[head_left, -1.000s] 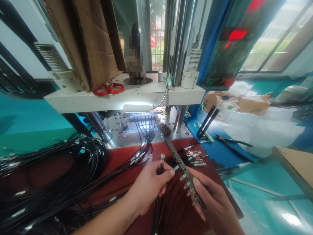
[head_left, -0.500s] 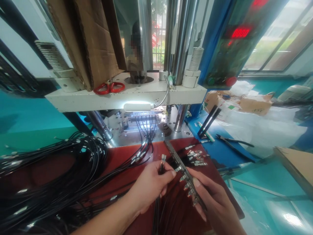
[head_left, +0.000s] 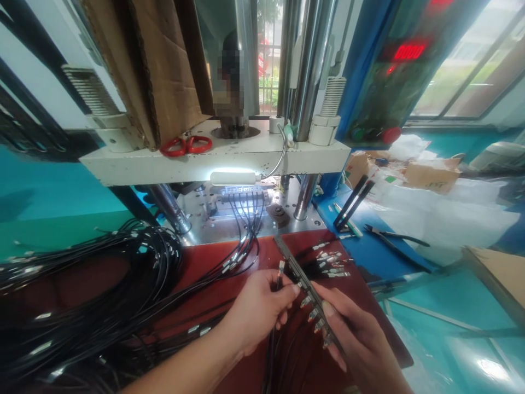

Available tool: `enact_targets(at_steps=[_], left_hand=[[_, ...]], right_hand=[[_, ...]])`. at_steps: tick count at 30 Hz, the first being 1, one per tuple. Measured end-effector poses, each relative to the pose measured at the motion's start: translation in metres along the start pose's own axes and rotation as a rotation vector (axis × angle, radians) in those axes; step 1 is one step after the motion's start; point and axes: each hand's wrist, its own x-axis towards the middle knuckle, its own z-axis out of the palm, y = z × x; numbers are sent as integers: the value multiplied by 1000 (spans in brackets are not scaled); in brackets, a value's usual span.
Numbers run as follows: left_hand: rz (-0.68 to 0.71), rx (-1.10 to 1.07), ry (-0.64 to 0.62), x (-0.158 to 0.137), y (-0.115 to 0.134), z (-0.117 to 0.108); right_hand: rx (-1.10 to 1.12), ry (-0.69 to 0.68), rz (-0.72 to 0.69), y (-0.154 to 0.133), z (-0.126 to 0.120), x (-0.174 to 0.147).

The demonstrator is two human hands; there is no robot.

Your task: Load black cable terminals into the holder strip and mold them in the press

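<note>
In the head view, my left hand (head_left: 262, 301) is closed, pinching a black cable with a small metal connector (head_left: 281, 266) that sticks up above the fingers. Its thumb and fingertips touch the left edge of a long dark slotted bar (head_left: 296, 269). Wrapped around the bar's lower part, my right hand (head_left: 356, 328) keeps it tilted across the red board. Several small metal connectors (head_left: 314, 314) sit in a row along the bar, their cables hanging below. The fingertips partly hide the slot where my left hand works.
A press (head_left: 221, 161) stands ahead, with cables running into its lit fixture (head_left: 241, 202). Red scissors (head_left: 186, 145) lie on its plate. Coiled black cables (head_left: 159, 257) cover the left side. Loose cable ends (head_left: 332, 264) lie beyond the bar; pliers (head_left: 396, 238) rest on the blue surface.
My left hand has shifted slightly right, its fingertips closer against the bar, and the upright connector sits nearer to it. My right hand still holds the bar in about the same place.
</note>
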Motion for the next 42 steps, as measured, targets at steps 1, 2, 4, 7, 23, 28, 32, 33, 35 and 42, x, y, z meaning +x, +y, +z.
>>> enact_targets(at_steps=[1, 2, 4, 7, 23, 28, 32, 33, 35, 42], left_hand=[[-5, -1, -8, 0, 1, -1], [-1, 12, -18, -1, 3, -2], [47, 79, -17, -2, 8, -6], [172, 140, 59, -5, 17, -13], [-40, -354, -99, -2, 14, -28], [-63, -439, -100, 0, 14, -28], [-60, -464, -90, 1, 15, -24], [-38, -421, -86, 1, 15, -22], [17, -288, -51, 1, 16, -18], [61, 66, 111, 0, 19, -8]], right_hand=[[11, 3, -8, 0, 0, 0], [24, -2, -11, 0, 0, 1], [50, -24, -7, -2, -1, 1], [56, -52, -5, -6, -4, 2], [82, -37, 20, -8, -6, 1], [99, -22, 26, -8, -5, 1], [75, -34, -3, -8, -5, 1], [67, -34, -10, -9, -5, 1], [63, -30, -13, -9, -4, 1], [64, -72, -1, -8, -6, 2]])
